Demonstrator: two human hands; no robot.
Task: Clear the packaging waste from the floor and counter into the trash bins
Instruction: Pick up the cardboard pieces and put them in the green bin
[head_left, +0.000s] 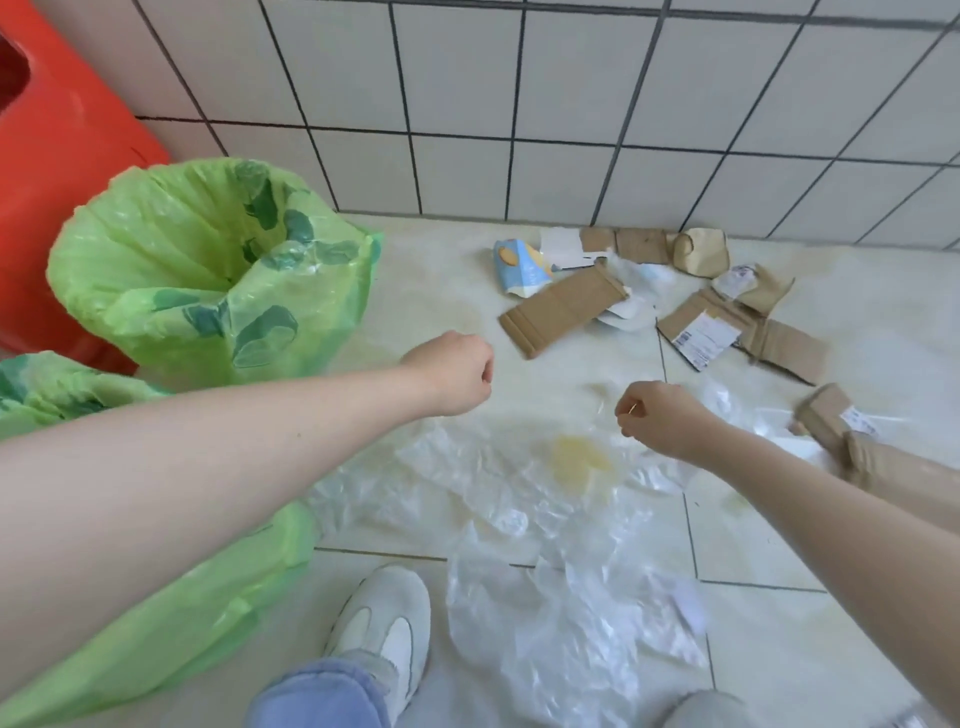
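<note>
Plastic sheets (519, 483) lie crumpled on the floor (431, 280) under my 2 curled, empty fists, left hand (457, 375) and right hand (662, 418). Cardboard scraps (563, 312) sit beyond them, right of the green-lined bin (208, 270).

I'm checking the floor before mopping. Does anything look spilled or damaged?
Yes: a yellowish stain shows under the clear plastic sheets between the hands, and torn cardboard pieces lie scattered by the wall.

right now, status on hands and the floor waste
Left hand curled, empty. Right hand curled, grip unclear. Clear plastic film and cardboard pieces on the floor. Green-lined bin open, path unobstructed.
</note>
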